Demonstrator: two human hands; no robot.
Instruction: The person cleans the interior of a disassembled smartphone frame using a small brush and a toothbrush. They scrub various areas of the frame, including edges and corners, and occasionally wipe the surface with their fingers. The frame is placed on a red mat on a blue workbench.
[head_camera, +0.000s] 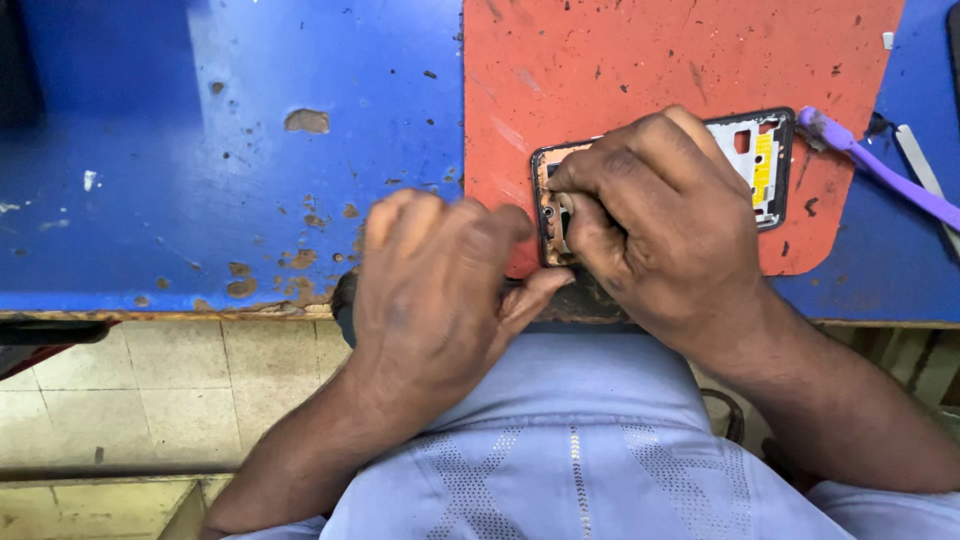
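An opened phone frame (765, 150) with a black rim lies on a red mat (640, 60) on the blue table (200, 150). Its inside shows white parts and a yellow strip. My right hand (665, 220) covers the frame's left half, fingers curled and pressing onto its inside near the left end. My left hand (440, 280) rests at the table's front edge beside the frame's left end, fingers curled, thumb reaching toward the frame's lower corner. What lies under the fingers is hidden.
A purple brush-like tool (880, 165) lies right of the frame, with a flat metal tool (925, 170) beside it. The blue table top is chipped and worn. Below the table edge are floor tiles (150, 400) and my pale blue shirt (570, 440).
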